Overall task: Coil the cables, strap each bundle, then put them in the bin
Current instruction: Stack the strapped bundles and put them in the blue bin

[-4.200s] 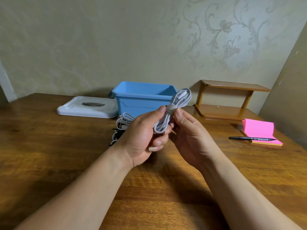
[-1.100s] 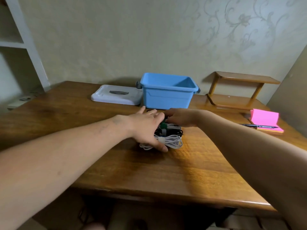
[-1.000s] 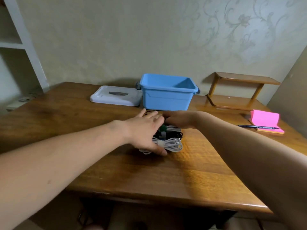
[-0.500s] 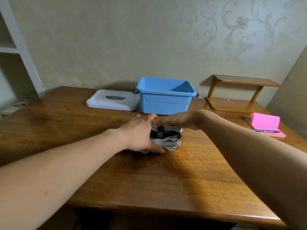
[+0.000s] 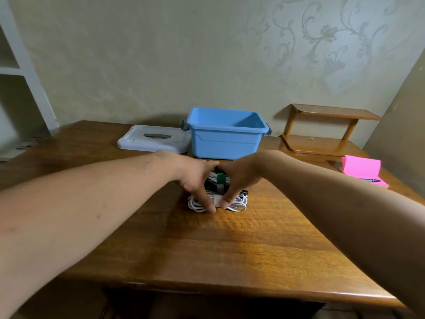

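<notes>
Resting on the wooden table [image 5: 230, 245], a stack of cable bundles [image 5: 226, 180] was enclosed from both sides by the person's hands in the head view. The left hand [image 5: 195, 180] was curled round the stack's left side and the right hand [image 5: 239, 178] round its right side. The fingertips were brought together at the far edge, and the two thumbs were pressed close to each other on the nearest bundle. That nearest bundle, a coiled white cable [image 5: 240, 202], was bound at its middle by a pale strap [image 5: 218, 199] (partly hidden between the thumbs). Behind it, a black cable [image 5: 208, 186] under a grey strap [image 5: 220, 187] could be made out, and beyond that another white coil held by a green strap [image 5: 220, 177]. How many bundles were stacked in all could not be told. The stack was placed just in front of the blue bin [image 5: 225, 139], which was left open near the wall; whether anything lay inside it could not be seen. Its pale lid [image 5: 154, 139] was laid flat beside it on the left, touching or nearly touching its wall. To the right of the bin a small wooden shelf riser [image 5: 322, 132] was set against the wall, and nearer the table's right edge a pad of pink sticky notes [image 5: 361, 169] was seen with a dark pen [image 5: 370, 180] lying on it. White shelving [image 5: 13, 72] was visible at the far left.
</notes>
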